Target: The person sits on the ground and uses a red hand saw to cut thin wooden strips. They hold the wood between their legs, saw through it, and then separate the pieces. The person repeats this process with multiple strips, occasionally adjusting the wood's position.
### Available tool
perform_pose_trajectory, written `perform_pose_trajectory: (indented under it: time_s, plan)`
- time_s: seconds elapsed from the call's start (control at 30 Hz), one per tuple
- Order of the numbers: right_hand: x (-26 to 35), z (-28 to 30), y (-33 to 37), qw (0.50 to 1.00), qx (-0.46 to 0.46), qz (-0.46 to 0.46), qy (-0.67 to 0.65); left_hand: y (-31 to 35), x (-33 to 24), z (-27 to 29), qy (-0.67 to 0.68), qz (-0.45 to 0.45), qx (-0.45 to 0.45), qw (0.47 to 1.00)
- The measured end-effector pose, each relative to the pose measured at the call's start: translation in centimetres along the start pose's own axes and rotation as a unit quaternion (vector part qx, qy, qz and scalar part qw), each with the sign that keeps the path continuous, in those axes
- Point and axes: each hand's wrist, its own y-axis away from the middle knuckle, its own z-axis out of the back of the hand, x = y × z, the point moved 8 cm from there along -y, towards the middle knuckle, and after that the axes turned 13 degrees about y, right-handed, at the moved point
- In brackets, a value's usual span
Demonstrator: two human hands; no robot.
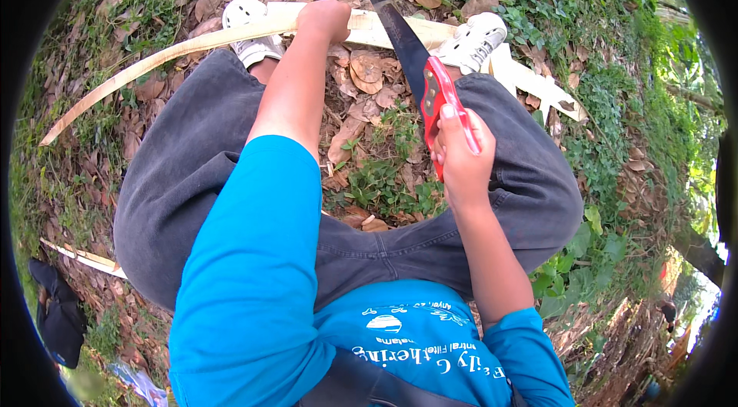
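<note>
Saw [401, 32], handle [432, 103] part-hidden, clamped in right fingers [452, 124]; left fingers [338, 21] clamp wooden strip [207, 40].

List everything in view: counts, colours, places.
Saw: one, red handle, dark blade, upper centre
Long strip: one, pale, upper left
Wood pieces: several, pale, upper right
Thin strip: one, pale, lower left
Shoes: two, white, top
Leaves: many, brown, ground
Plants: many, green, around
Unclear item: one, black, lower left
Plastic: some, bluish, lower left
Trousers: one pair, dark grey, middle
Shirt: one, blue, bottom
Strap: one, black, bottom
Left grip: one, on long strip
Right grip: one, around saw
</note>
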Motion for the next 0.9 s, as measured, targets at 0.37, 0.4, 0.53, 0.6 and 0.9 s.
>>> perform_pose_trajectory:
  time_s: [0.37, 0.4, 0.53, 0.6, 0.9]
  plan:
    - [-2.7, -1.3, -2.0, 0.999, 0.002, 0.014, 0.039, -0.1, 0.1, -0.3, 0.003, 0.010, -0.009, 1.000]
    - [-2.5, -1.3, -1.8, 1.000, 0.006, -0.001, 0.026, -0.2, 0.3, -0.4, 0.002, 0.009, -0.011, 1.000]
    - [-2.7, -0.8, -1.5, 1.000, 0.013, -0.015, 0.016, -0.5, 0.6, -0.8, -0.001, 0.013, -0.006, 1.000]
    - [-2.7, -0.6, -1.6, 1.000, 0.011, -0.015, 0.000, -0.6, 0.5, -0.8, 0.000, 0.018, -0.008, 1.000]
    - [-3.6, -0.4, -1.2, 0.999, 0.009, -0.003, 0.051, -1.4, 0.6, -1.2, 0.000, 0.028, 0.014, 1.000]
